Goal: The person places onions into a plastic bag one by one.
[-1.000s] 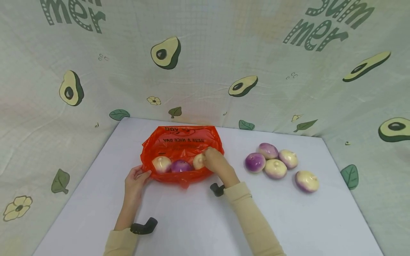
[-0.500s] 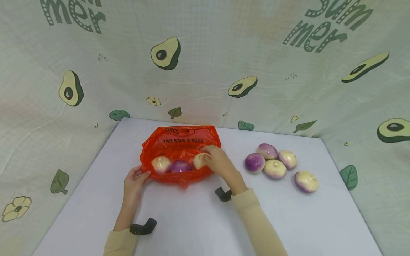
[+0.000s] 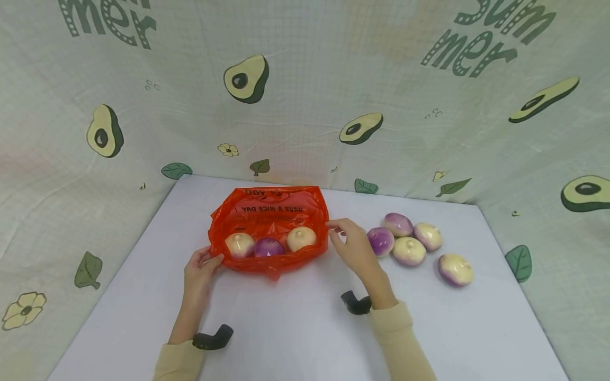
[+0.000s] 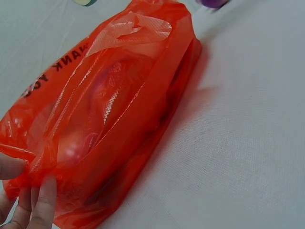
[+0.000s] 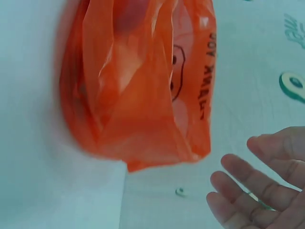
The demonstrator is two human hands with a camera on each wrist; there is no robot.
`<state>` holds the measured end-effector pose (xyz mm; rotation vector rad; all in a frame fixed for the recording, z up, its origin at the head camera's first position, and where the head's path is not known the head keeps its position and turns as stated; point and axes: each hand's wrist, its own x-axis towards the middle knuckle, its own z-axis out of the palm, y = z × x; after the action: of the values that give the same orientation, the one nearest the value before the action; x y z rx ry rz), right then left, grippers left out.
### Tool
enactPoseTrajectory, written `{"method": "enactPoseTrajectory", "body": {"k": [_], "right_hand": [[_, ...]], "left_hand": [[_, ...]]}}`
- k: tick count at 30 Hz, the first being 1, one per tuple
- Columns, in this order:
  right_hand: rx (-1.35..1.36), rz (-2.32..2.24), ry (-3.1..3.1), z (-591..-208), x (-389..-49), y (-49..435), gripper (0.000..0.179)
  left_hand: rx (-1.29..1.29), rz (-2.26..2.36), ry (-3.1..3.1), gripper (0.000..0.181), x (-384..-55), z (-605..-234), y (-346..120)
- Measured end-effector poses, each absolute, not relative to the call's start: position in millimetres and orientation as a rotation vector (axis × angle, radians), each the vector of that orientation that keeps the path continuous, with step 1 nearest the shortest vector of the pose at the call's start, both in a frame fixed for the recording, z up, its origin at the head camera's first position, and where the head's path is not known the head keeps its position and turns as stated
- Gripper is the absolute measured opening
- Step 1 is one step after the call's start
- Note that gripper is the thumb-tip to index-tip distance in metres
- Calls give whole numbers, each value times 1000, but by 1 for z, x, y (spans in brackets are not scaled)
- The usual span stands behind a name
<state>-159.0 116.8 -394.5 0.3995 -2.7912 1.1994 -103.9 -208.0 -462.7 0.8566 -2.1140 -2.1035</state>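
Observation:
A red plastic bag [image 3: 278, 211] lies with its mouth facing up and toward me, and black print shows inside its back wall. Three glossy round turnips sit in it: a cream one [image 3: 240, 245] at left, a purple one [image 3: 269, 247] in the middle and another cream one [image 3: 301, 239] at right. My left hand [image 3: 200, 272] pinches the bag's near left rim; the left wrist view shows thumb and fingers [image 4: 44, 205] on the film. Just off the bag's right edge is my right hand [image 3: 351, 244], fingers loosely bent, nothing in them.
To the right on the white table [image 3: 286, 328] lie several more turnips: a clustered group with a purple one [image 3: 379, 242] and a cream one [image 3: 410, 251], and a separate one [image 3: 456, 270]. A printed cloth [image 3: 305, 90] rises behind the table.
My right hand has let go of the right-hand cream turnip inside the bag and moved out to the right. My left hand has stayed on the bag's rim.

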Motion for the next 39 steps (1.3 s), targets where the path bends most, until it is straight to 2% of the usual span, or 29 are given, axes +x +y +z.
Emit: {"method": "enactPoseTrajectory", "body": {"k": [9,18,39], "right_hand": [[238,1150,-2652,-409,-161,163,22],[94,1142,-2710,-425,-165,195,29],[-131,1007,-2835,-456,-173,207,47]], "left_hand": [[856,-2116,-2112,47,-105,-465,-209],[828,-2145,-2075,47,-105,-465,-208],[828,-2144,-2063,47,-105,-465,-207]]}}
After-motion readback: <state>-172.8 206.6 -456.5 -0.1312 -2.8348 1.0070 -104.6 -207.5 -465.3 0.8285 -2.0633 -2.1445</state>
